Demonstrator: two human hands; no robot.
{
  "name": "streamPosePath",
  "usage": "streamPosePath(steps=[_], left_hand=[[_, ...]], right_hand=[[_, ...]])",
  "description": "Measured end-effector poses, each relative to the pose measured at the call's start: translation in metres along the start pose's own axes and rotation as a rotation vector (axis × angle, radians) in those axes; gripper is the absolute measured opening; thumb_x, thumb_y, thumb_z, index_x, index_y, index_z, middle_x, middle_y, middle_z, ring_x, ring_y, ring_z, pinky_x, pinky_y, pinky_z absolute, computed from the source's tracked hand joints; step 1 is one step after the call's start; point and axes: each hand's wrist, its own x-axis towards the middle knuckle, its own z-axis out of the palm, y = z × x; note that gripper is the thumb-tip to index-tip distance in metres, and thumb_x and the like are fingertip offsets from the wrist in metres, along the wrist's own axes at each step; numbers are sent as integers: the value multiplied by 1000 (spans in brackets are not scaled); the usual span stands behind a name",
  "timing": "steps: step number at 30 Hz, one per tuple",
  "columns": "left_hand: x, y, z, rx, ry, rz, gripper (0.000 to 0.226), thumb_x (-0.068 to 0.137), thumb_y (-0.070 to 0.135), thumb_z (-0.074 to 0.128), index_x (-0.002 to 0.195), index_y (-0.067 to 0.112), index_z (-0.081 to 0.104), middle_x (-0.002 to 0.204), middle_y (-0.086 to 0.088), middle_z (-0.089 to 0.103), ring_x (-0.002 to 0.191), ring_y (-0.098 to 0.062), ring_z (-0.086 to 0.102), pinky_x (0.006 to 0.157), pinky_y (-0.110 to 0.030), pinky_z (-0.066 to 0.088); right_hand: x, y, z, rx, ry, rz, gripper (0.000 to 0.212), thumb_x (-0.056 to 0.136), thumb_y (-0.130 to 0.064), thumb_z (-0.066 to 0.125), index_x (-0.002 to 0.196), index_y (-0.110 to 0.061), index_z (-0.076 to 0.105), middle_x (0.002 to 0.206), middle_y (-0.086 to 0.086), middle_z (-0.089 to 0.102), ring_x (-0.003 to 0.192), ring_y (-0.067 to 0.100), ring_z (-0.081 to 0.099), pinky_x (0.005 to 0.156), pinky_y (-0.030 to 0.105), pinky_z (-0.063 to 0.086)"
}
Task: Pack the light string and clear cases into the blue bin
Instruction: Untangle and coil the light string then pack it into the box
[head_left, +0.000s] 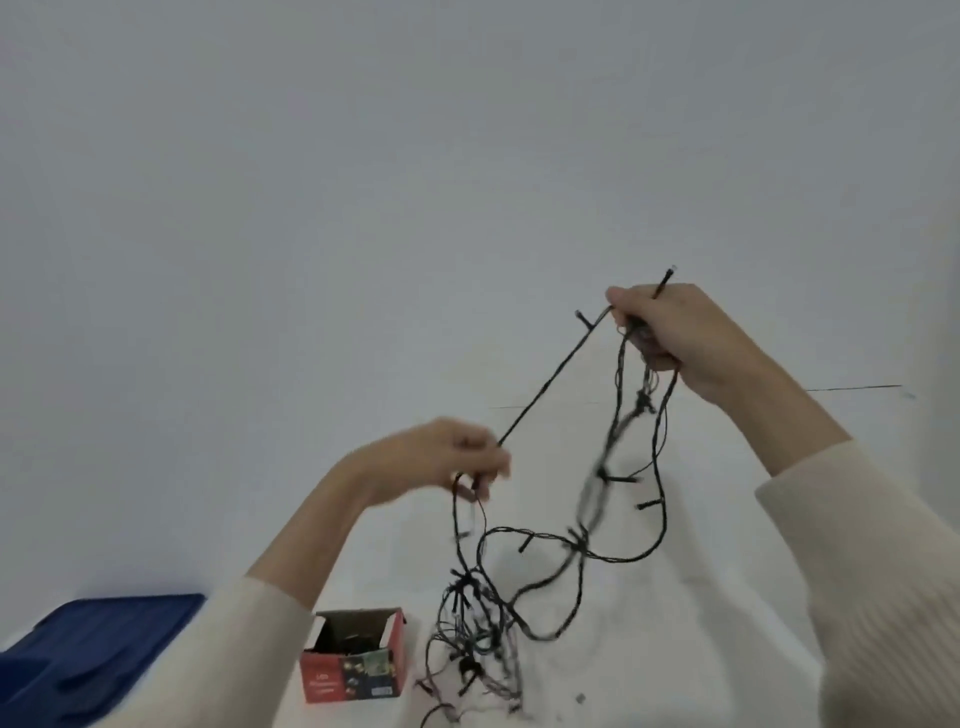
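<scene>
A dark light string (550, 387) stretches taut between my two raised hands. My right hand (675, 332) grips a gathered bunch of loops up high, one bulb end sticking out above the fist. My left hand (452, 457), lower and to the left, pinches the wire. The rest of the string hangs down in loops to a tangled heap on the white surface at the bottom middle. The blue bin (88, 654) sits at the lower left, partly hidden behind my left sleeve. No clear cases are in view.
An open red cardboard box (358, 657) with dark contents stands on the white surface (649, 623) between the bin and the tangle. A plain pale wall fills the upper view. A small dark bit lies right of the tangle.
</scene>
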Motion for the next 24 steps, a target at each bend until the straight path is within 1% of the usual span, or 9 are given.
streamPosePath(steps=[2,4,6,8,10,13,17,21,24], left_hand=[[0,-18,8,122,-18,-73,17,96,29,50,92,17,61,79,0,67,81,-14,63,90,-38,48],[4,-16,9,-60,245,8,15,97,21,48,90,13,60,72,-4,66,74,-18,64,84,-38,50],[7,-3,3,-211,400,76,17,97,19,47,89,11,60,63,-3,61,62,-16,63,74,-32,52],[10,9,1,-70,326,91,17,97,19,49,92,10,62,59,-2,58,55,-15,62,66,-29,51],[13,18,-2,-4,345,105,16,96,16,49,95,9,64,59,-1,54,52,-14,59,62,-29,48],[17,32,-3,113,360,158,11,94,15,53,98,11,63,60,0,57,50,-14,56,55,-22,47],[21,28,-1,-85,454,161,24,86,19,67,101,12,50,71,-4,70,55,-9,60,53,-16,47],[14,8,0,-207,301,111,12,86,15,66,94,7,63,79,-5,72,62,-10,59,60,-19,50],[15,-5,3,-153,344,70,10,87,21,64,88,12,69,67,3,66,56,-8,52,59,-19,46]], right_hand=[[2,15,7,-122,160,-31,39,94,-28,52,56,-16,49,47,-4,35,43,12,29,44,23,25],[0,29,15,-385,208,-113,40,95,-30,50,56,-18,52,51,-2,41,51,17,40,50,25,29],[-5,36,16,-749,-34,-101,34,93,-35,52,62,-21,59,58,-4,49,64,19,50,58,27,32],[-11,38,17,-860,-302,-6,21,87,-43,60,86,-23,64,70,-7,51,75,14,52,63,26,34],[-17,35,22,-576,-351,60,37,78,-53,65,106,-31,60,68,-8,45,66,5,48,58,21,32],[-15,31,29,-199,-377,97,53,68,-65,61,108,-30,64,62,-3,36,49,7,33,46,20,24],[-11,29,31,-161,-426,84,32,90,-36,58,71,-11,62,51,-6,29,41,8,24,40,17,20],[-5,32,17,-67,-262,81,30,95,-25,53,67,-13,53,49,-8,34,41,7,23,39,16,19],[-3,39,13,-50,-214,68,30,95,-24,51,68,-13,52,49,-9,35,40,6,24,40,16,20]])
